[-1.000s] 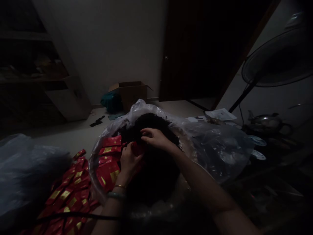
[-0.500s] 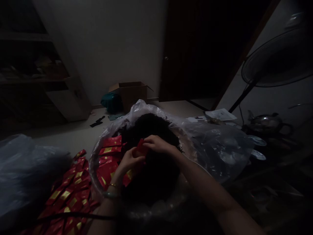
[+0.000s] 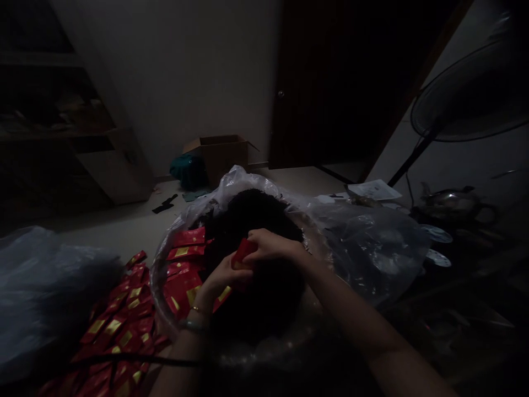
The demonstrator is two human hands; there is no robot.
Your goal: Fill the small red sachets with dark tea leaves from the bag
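Both hands meet over a round container lined with clear plastic (image 3: 157, 275). My left hand (image 3: 225, 274) is closed around a small red packet (image 3: 244, 251). At the packet's upper right edge my right hand (image 3: 270, 244) pinches it with thumb and fingers. Below and behind the hands lies a heap of dark, loose, leaf-like material (image 3: 256, 209); its exact kind is too dark to tell. Several red packets with gold labels (image 3: 184, 281) rest inside the container on the left, just beside my left wrist.
More red and gold packets (image 3: 119, 325) are piled outside the container at lower left, near a big plastic bag (image 3: 49, 292). An open cardboard box (image 3: 225, 157) stands by the wall. On the right are a fan (image 3: 475, 105), a kettle (image 3: 450, 204) and small dishes (image 3: 437, 234).
My right hand has come down from above the heap to the packet and now grips its edge. My left hand has shifted slightly right, lifting the packet into clearer view.
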